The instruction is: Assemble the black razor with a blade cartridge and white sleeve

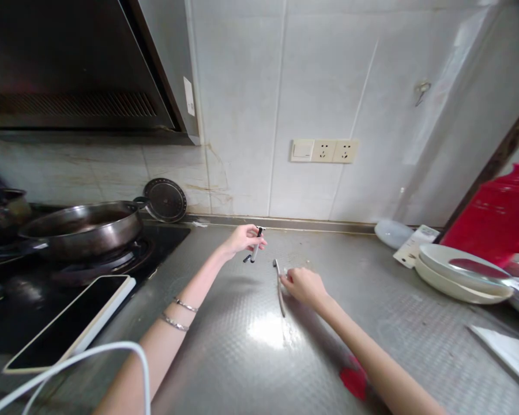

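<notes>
My left hand (245, 239), raised above the counter, pinches a slim marker (255, 252) with a pale barrel and black ends. A second small black tip shows beside it; whether it is a separate piece I cannot tell. On the metal counter lies a thin toothbrush (280, 294) with a grey-brown handle and a dark head pointing to the wall. My right hand (305, 283) rests low on the counter with its fingers curled, their tips closed at the toothbrush's handle near the head. Something small and clear near those fingertips is too blurred to name.
At left, a steel pan (86, 230) sits on the black stove (30, 311), with a phone (69, 323) and white cable (125, 346) in front. Stacked bowls (458, 282), a small dish (391, 233) and a red container (493, 207) stand right. A tiled wall closes the back.
</notes>
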{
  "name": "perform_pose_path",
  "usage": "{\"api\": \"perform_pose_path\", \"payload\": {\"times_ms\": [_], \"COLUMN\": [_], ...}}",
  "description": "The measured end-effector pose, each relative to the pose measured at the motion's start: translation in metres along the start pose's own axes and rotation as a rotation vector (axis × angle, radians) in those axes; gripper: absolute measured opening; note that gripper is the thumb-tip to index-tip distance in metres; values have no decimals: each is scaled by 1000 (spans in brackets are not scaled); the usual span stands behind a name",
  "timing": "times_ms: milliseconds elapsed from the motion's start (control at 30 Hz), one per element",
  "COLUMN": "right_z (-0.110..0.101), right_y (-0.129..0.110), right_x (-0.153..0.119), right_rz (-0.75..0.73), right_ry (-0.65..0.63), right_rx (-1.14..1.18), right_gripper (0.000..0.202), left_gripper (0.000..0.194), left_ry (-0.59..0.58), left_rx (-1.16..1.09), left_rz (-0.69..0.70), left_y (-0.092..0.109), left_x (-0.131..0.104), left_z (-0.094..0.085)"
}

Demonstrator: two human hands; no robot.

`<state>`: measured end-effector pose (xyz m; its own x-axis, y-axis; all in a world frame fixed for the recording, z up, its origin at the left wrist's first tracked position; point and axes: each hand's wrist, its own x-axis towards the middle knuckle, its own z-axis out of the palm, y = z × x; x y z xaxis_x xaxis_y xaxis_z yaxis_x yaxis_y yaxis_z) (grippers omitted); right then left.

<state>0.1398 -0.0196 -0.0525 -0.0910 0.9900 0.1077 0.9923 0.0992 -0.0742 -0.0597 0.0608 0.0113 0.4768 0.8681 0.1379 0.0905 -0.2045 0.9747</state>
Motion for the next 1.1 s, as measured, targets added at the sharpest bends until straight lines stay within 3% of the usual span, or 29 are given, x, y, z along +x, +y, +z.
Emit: {"api": "perform_pose_path", "payload": {"times_ms": [167,333,433,533,600,667,733,933,1100], "right_z": [7,8,-12,-51,-80,-105,-123,-135,-129], "right_y": [-27,-28,-10,19,37,47,49,27,32], "right_x": [-13,-11,-2,12,18,18,14,0,6], "right_rz": [-20,1,-7,-77,-166,-245,-299,-365,-351], "right_ry": [-32,-42,29,170,343,470,508,447,408], "right_rx": [-44,4,106,369,508,562,602,574,509], "right_gripper": [47,39,42,41,37,36,38,41,38], "left_gripper": [32,29,26,26,26,24,22,21,24], "left_ry": [-77,-112,-93,-33,7,35,52,57,36], "left_rx": [57,53,52,69,81,94,115,181,156], "left_rz": [87,181,199,207,223,249,276,309,281], "left_y": [4,5,12,20,25,27,27,23,22], "left_x": [-1,1,-1,-4,-6,-7,-7,-8,-11], "left_z": [1,3,4,5,5,5,5,11,22]}}
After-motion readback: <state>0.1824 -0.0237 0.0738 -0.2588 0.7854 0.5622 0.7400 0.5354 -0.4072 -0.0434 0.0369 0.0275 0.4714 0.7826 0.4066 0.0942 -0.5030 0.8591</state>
